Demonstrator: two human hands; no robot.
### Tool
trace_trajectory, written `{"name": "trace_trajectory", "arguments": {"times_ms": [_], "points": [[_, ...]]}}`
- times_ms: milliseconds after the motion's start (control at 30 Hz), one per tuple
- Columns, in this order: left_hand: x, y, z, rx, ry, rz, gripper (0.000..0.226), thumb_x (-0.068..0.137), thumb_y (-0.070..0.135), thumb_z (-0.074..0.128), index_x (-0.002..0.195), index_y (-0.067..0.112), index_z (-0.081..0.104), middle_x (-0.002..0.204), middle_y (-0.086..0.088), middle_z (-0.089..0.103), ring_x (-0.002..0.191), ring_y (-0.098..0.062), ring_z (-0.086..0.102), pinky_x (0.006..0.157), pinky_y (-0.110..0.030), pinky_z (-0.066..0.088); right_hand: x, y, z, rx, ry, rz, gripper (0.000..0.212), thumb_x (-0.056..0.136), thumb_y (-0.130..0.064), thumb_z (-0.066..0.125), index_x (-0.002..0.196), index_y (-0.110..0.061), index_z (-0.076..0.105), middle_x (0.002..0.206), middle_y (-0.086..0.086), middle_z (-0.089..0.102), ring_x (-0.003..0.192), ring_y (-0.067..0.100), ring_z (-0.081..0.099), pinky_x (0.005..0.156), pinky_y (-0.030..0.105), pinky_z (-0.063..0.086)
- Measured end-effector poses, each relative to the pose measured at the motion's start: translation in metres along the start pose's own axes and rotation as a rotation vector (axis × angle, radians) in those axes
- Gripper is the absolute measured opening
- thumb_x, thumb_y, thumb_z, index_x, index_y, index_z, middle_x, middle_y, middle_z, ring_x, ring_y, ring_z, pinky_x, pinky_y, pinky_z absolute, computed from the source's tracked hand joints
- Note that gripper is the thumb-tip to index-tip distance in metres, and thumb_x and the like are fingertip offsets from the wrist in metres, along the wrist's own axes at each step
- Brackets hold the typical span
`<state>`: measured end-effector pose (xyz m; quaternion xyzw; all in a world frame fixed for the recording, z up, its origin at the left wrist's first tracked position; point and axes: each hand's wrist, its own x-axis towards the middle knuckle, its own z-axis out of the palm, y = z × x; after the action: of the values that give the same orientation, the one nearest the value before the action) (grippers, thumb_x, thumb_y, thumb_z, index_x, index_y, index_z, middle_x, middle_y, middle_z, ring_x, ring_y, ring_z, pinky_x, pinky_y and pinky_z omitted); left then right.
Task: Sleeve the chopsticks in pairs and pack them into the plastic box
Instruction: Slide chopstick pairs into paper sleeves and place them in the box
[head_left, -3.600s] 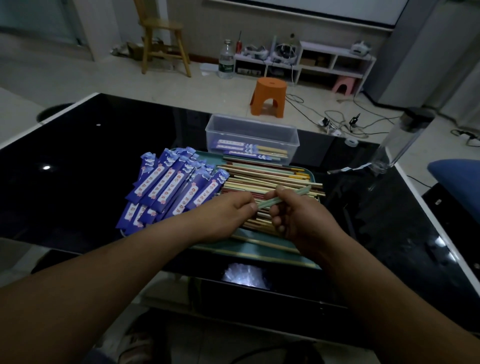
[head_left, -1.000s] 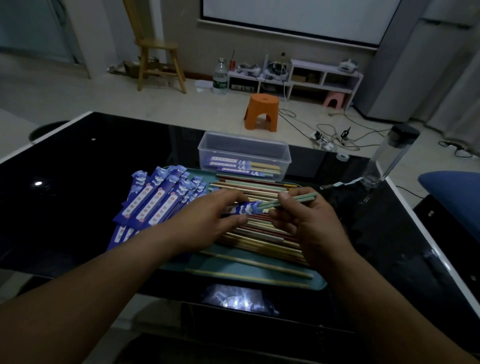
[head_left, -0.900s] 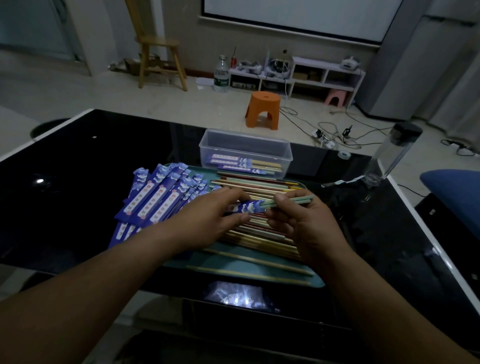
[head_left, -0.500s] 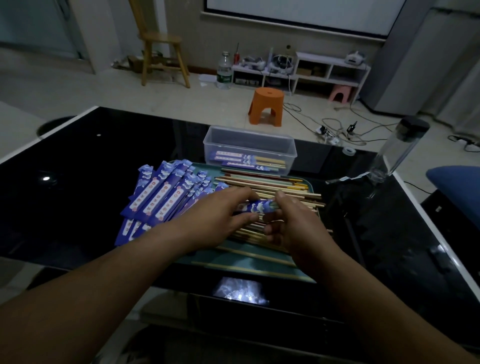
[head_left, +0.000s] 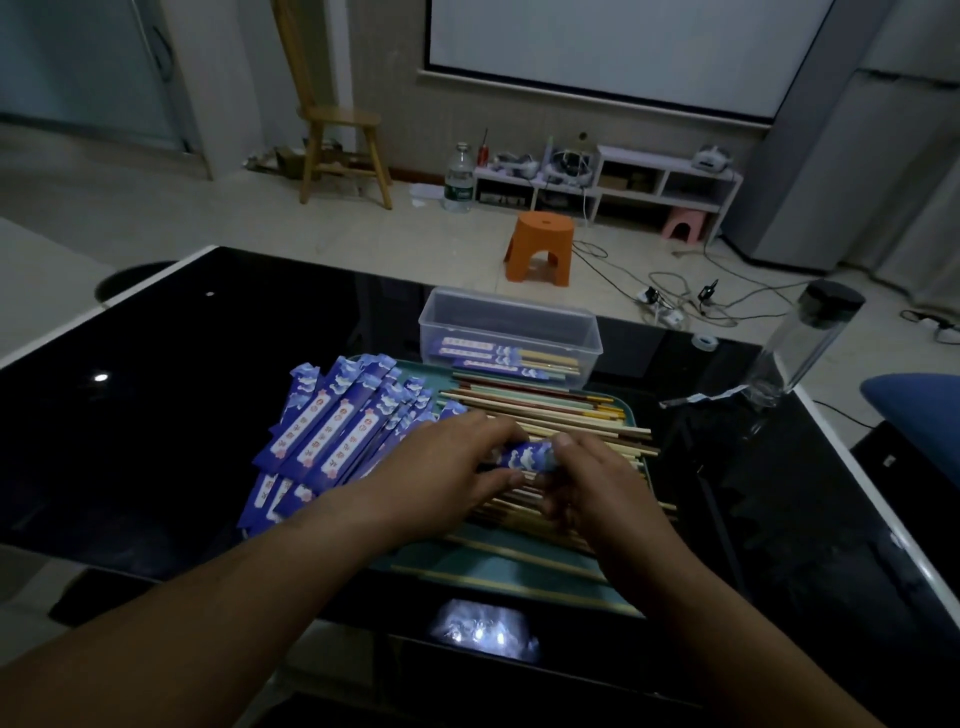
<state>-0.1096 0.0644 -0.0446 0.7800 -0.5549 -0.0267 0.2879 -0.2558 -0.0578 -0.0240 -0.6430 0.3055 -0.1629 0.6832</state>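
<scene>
Over a teal tray (head_left: 519, 564) heaped with loose chopsticks (head_left: 561, 415), my left hand (head_left: 447, 467) and my right hand (head_left: 597, 480) meet. Between them is a blue paper sleeve (head_left: 527, 456); my left fingers hold its left part and my right thumb and fingers pinch its right end. The chopsticks inside it are hidden by my right hand. A fan of empty blue sleeves (head_left: 337, 431) lies on the tray's left side. Behind the tray stands the clear plastic box (head_left: 509, 319) with a few sleeved pairs (head_left: 498, 358) in it.
The tray sits on a black glass table (head_left: 156, 415). A clear bottle with a black lid (head_left: 810, 338) stands at the table's far right, with a small tape roll (head_left: 705, 341) near it. On the floor beyond are an orange stool (head_left: 540, 247) and a wooden chair (head_left: 337, 119).
The green chopsticks that stuck out to the right of my right hand have slid into the blue sleeve; my hands have closed together over it and lowered toward the tray.
</scene>
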Motion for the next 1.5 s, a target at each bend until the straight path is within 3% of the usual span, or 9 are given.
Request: {"name": "trace_trajectory", "arguments": {"times_ms": [200,400,567,767,900,1067,1167,1333,1500], "points": [[0.008,0.0,0.0,0.107,-0.004,0.033,0.048,0.093,0.06,0.059,0.137,0.041,0.054,0.122,0.012,0.059,0.115,-0.011,0.053,0.098,-0.039,0.043,0.008,0.002,-0.004,-0.01,0.028,-0.002,0.017,0.107,-0.015,0.051,0.092,-0.009,0.058,0.066,0.006,0.063,0.052,0.016,0.054,0.048,0.025,0.042],[0.04,-0.041,-0.029,0.145,0.13,-0.201,0.046,0.098,0.055,0.055,0.138,0.032,0.052,0.132,0.001,0.055,0.124,-0.023,0.051,0.101,-0.047,0.045,0.049,-0.02,-0.024,-0.013,0.215,-0.061,0.016,0.108,-0.013,0.045,0.098,-0.007,0.057,0.075,0.01,0.055,0.056,0.015,0.05,0.049,0.027,0.04],[0.037,-0.071,-0.028,0.229,0.106,-0.345,0.042,0.099,0.05,0.055,0.137,0.033,0.052,0.132,-0.001,0.053,0.126,-0.026,0.049,0.103,-0.044,0.04,0.124,-0.058,-0.031,0.009,0.273,-0.084,0.014,0.105,-0.015,0.041,0.101,-0.011,0.054,0.079,0.007,0.053,0.064,0.017,0.05,0.054,0.029,0.045],[0.033,-0.075,-0.026,0.232,0.086,-0.378,0.04,0.1,0.05,0.052,0.137,0.033,0.052,0.136,0.003,0.051,0.125,-0.021,0.05,0.104,-0.043,0.036,0.204,-0.088,-0.014,-0.178,0.299,0.049,0.018,0.104,-0.019,0.055,0.099,-0.005,0.065,0.084,0.012,0.064,0.068,0.019,0.06,0.061,0.029,0.054],[0.03,-0.072,-0.025,0.258,0.083,-0.372,0.038,0.101,0.049,0.051,0.137,0.035,0.051,0.139,0.005,0.05,0.13,-0.021,0.046,0.106,-0.045,0.033,0.215,-0.093,-0.017,-0.311,0.273,0.107,0.008,0.098,-0.008,0.062,0.094,-0.003,0.067,0.084,0.011,0.065,0.07,0.017,0.062,0.066,0.027,0.055],[0.026,-0.065,-0.024,0.277,0.089,-0.353,0.04,0.101,0.05,0.051,0.138,0.036,0.051,0.14,0.006,0.051,0.132,-0.02,0.046,0.107,-0.045,0.033,0.211,-0.09,-0.038,-0.403,0.355,0.033,0.022,0.099,-0.003,0.053,0.079,-0.013,0.054,0.095,0.013,0.063,0.069,0.016,0.061,0.062,0.028,0.054],[0.026,-0.057,-0.025,0.269,0.077,-0.328,0.04,0.101,0.048,0.051,0.137,0.033,0.053,0.139,0.005,0.052,0.131,-0.021,0.046,0.106,-0.044,0.035,0.189,-0.084,-0.036,-0.33,0.397,0.005,0.021,0.104,-0.004,0.046,0.089,-0.008,0.06,0.098,0.019,0.063,0.076,0.024,0.062,0.064,0.031,0.053],[0.02,-0.033,-0.026,0.226,0.011,-0.276,0.033,0.099,0.046,0.055,0.127,0.031,0.058,0.132,0.002,0.056,0.125,-0.025,0.052,0.101,-0.044,0.04,0.126,-0.068,-0.033,-0.305,0.265,-0.024,0.021,0.105,0.001,0.047,0.121,-0.004,0.059,0.101,0.019,0.063,0.078,0.024,0.06,0.061,0.03,0.052],[0.008,0.001,-0.022,0.225,-0.102,-0.148,0.029,0.096,0.044,0.059,0.123,0.033,0.061,0.127,0.003,0.059,0.124,-0.021,0.054,0.1,-0.042,0.044,0.059,-0.029,-0.044,-0.51,0.132,-0.059,0.011,0.103,-0.01,0.055,0.1,-0.013,0.066,0.093,0.014,0.071,0.073,0.021,0.064,0.062,0.034,0.053]]}}
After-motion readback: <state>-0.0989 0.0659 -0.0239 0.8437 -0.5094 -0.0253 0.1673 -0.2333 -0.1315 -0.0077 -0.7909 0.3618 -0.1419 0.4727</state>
